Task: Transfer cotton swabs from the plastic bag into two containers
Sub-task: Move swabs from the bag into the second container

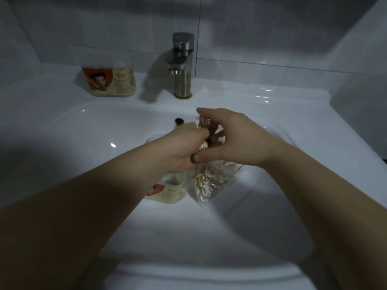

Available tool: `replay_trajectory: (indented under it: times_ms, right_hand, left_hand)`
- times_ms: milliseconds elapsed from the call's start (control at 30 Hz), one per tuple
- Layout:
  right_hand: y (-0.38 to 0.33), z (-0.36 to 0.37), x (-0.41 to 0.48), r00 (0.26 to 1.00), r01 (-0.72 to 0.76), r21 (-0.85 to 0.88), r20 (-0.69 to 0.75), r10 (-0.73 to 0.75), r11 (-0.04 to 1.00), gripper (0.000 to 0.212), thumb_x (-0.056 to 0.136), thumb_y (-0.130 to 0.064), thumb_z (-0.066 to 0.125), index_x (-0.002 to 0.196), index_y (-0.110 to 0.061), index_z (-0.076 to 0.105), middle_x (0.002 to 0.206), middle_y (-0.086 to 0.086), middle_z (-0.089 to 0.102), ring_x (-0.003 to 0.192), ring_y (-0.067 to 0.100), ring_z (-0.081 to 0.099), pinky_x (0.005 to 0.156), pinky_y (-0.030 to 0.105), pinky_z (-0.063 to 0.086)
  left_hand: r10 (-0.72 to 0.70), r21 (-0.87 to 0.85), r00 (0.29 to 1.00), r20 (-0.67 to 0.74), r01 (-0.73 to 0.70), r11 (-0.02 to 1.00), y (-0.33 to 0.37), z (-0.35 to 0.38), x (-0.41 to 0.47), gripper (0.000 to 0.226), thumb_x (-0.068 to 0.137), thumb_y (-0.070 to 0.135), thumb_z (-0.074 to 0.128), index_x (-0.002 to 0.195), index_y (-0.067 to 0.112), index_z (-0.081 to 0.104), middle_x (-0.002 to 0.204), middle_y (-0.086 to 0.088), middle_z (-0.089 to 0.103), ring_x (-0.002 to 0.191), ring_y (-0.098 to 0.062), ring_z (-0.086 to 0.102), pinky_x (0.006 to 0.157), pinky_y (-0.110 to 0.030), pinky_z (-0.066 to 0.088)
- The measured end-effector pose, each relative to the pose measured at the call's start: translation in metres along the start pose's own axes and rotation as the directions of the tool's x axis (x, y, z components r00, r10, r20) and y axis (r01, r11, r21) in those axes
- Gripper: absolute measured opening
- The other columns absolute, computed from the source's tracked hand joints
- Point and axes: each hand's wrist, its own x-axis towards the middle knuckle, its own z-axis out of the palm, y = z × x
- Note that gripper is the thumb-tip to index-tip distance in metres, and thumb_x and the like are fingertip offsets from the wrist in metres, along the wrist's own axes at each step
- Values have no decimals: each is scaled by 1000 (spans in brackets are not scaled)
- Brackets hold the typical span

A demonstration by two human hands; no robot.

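Observation:
Over the sink basin my left hand [184, 151] grips a bunch of cotton swabs [201, 127], whose white tips stick up above my fingers. My right hand [228, 139] curls round the same bunch from the right, thumb low against my left hand. Below both hands lies a clear plastic bag [211, 181] full of swabs, inside the basin. A clear container [167, 190] with a red and cream label stands in the basin left of the bag, partly hidden by my left wrist. A second labelled container [110, 80] stands on the sink ledge at the back left, with some swabs inside.
A steel tap [182, 65] rises at the back centre of the white sink [83, 126]. An overflow hole [179, 121] sits in the basin wall below it. White tiled walls enclose the back and right side.

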Motion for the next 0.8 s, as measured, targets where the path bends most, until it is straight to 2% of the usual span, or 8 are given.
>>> replay_trajectory:
  times_ms: [67, 167, 233, 400, 467, 533, 633, 800]
  right_hand:
    - [1, -2, -1, 996, -59, 50, -59, 62, 997, 73, 78, -45, 82, 142, -25, 54, 126, -10, 63, 110, 4, 61, 93, 22, 50]
    - [6, -8, 0, 979, -149, -46, -145, 141, 988, 7, 88, -26, 65, 89, -29, 72, 85, -11, 72, 82, 9, 69, 78, 27, 56]
    - [11, -7, 1, 967, -253, -166, -32, 251, 953, 18, 85, -19, 59, 73, -23, 72, 77, -3, 74, 79, 17, 70, 78, 32, 59]
    - [18, 11, 1, 917, -187, -375, 266, 299, 908, 33, 84, -15, 57, 105, -33, 74, 89, -6, 69, 86, 20, 63, 82, 30, 54]
    - [21, 17, 3, 920, -136, -370, 298, 256, 919, 20, 84, -19, 56, 85, -35, 67, 81, -9, 63, 83, 22, 58, 78, 30, 48]
    - [23, 22, 4, 925, -90, -366, 313, 214, 926, 26, 85, -20, 54, 63, -30, 47, 68, -8, 52, 74, 22, 50, 68, 29, 39]
    - [24, 24, 4, 912, -47, -383, 360, 196, 922, 30, 84, -16, 52, 59, -27, 42, 65, -6, 50, 65, 17, 46, 57, 27, 34]
    - [25, 25, 4, 904, -79, -404, 356, 236, 911, 30, 89, -17, 51, 61, -29, 48, 65, -8, 53, 62, 11, 50, 57, 27, 35]
  left_hand:
    - [-42, -35, 992, -116, 38, 999, 1, -5, 5, 18, 106, 11, 46, 94, 13, 59, 54, 2, 51, 43, -8, 45, 40, -20, 41]
    - [-89, -36, 983, -163, 84, 996, 2, -12, 7, 20, 104, 18, 49, 85, 21, 48, 48, 9, 33, 37, -6, 25, 34, -19, 23]
    - [-92, -20, 981, -170, 90, 996, 2, -13, 6, 20, 102, 20, 48, 82, 24, 45, 50, 9, 30, 38, -7, 23, 35, -20, 21]
    - [-81, 31, 983, -162, 88, 996, 1, -11, 6, 24, 103, 30, 50, 80, 24, 45, 52, 9, 30, 37, -7, 25, 36, -19, 22]
    - [-83, 47, 985, -154, 91, 995, 1, -12, 5, 23, 103, 30, 50, 81, 25, 45, 52, 9, 31, 38, -7, 25, 36, -19, 23]
    - [-86, 68, 985, -149, 97, 993, 0, -11, 4, 21, 102, 30, 50, 81, 25, 45, 53, 9, 31, 40, -8, 25, 38, -20, 24]
    - [-89, 100, 985, -149, 105, 989, -2, -8, 5, 20, 102, 31, 50, 83, 25, 46, 52, 10, 33, 40, -8, 27, 40, -20, 25]
    - [-57, 125, 990, -133, 74, 989, -4, -3, 5, 20, 105, 34, 49, 90, 21, 49, 52, 5, 51, 40, -10, 44, 42, -19, 36]
